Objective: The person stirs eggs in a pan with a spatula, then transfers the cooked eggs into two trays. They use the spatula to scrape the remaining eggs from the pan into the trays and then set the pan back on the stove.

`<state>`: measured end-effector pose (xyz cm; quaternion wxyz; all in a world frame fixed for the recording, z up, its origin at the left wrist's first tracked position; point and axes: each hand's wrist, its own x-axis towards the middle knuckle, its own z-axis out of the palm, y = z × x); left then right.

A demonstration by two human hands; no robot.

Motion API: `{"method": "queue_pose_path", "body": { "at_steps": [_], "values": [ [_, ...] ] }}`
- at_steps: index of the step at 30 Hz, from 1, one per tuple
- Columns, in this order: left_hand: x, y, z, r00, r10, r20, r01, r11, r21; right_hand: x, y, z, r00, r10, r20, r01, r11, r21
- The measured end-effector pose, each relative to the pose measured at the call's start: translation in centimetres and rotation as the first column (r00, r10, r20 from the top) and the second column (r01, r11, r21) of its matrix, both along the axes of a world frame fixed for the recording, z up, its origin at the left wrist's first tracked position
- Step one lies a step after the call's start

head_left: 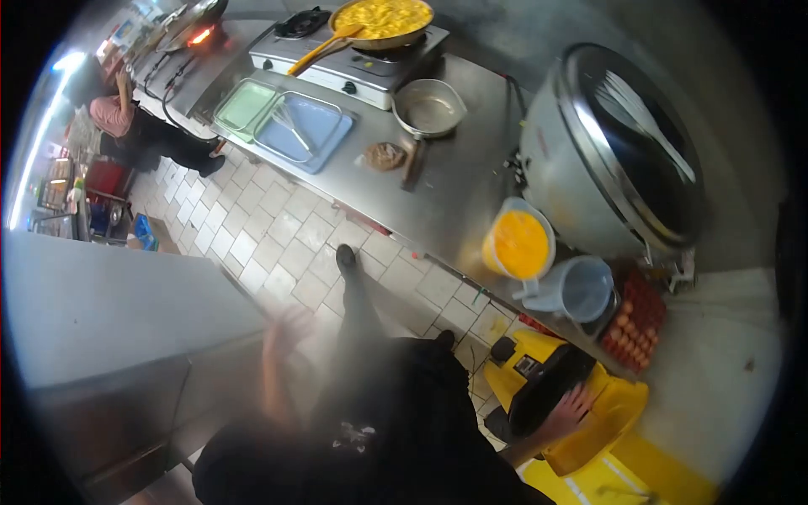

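Observation:
My left hand (290,328) is raised over the tiled floor, close to the edge of a pale cabinet top, with its fingers apart and nothing in them. Haze and motion soften its outline. On the other side, my right hand (571,408) reaches down to a yellow plastic bin (619,412) with a dark inside. Its fingers are stretched out beside the bin's rim, and no object shows in them.
A steel counter (471,202) holds a pan of yellow food (383,21), a saucepan (429,108), trays, a jug of orange-yellow liquid (520,244), a clear jug (587,289) and a large cooker (572,160). Eggs (627,337) sit nearby. Another person (126,126) stands far left.

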<state>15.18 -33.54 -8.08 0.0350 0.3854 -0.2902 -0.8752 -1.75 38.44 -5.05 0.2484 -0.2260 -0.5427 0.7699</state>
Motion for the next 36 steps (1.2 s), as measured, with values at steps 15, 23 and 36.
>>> {"method": "queue_pose_path", "body": {
  "at_steps": [15, 23, 36],
  "values": [
    [-24.7, -32.3, -7.3, 0.19, -0.91, 0.369, 0.875, -0.014, -0.485, -20.0, -65.3, 3.1, 0.244, 0.793, 0.558, -0.962, 0.27, 0.038],
    [-37.0, -34.4, 11.2, 0.389, -0.804, 0.45, 0.774, 0.02, -0.633, -42.8, -85.0, 14.1, 0.68, 0.653, 0.334, -0.723, 0.519, 0.457],
    [-49.0, -35.8, 13.6, 0.548, -0.833, 0.072, 0.528, 0.278, -0.803, -47.1, -86.1, 16.5, 0.685, 0.626, 0.373, -0.721, 0.506, 0.474]
  ]
}}
